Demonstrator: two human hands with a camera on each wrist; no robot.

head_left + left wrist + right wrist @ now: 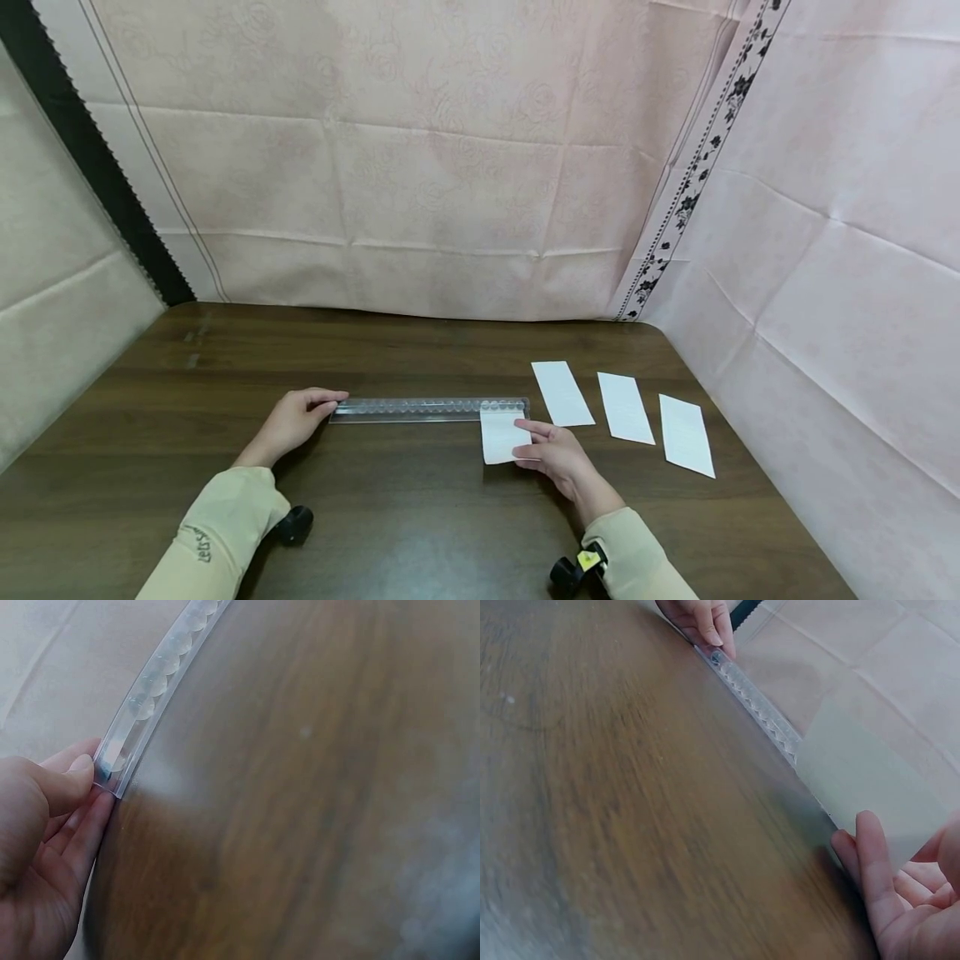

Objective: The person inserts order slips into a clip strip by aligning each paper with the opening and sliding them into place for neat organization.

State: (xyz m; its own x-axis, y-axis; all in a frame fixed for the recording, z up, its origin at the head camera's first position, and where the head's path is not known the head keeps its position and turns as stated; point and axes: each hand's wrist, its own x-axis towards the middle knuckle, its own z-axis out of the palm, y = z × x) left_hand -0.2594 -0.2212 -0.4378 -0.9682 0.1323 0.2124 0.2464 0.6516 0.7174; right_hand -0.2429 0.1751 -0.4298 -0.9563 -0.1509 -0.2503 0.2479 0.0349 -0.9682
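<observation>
A long, narrow clear plastic case (420, 408) with a row of clear round beads (154, 682) inside lies crosswise on the brown table. My left hand (294, 421) pinches its left end between thumb and fingers. At the right end, my right hand (558, 458) holds a white paper card (498, 437) by its right edge, with fingers on both sides. The card's far edge meets the case, and beads show along that edge; whether it lies under or inside the case I cannot tell. In the right wrist view the card (862, 780) slants beside the case.
Three more white cards lie in a row on the right: a near-left one (562, 393), a middle one (626, 408) and a right one (686, 435). Pale cloth (450, 183) hangs behind the table (390, 517) and at both sides.
</observation>
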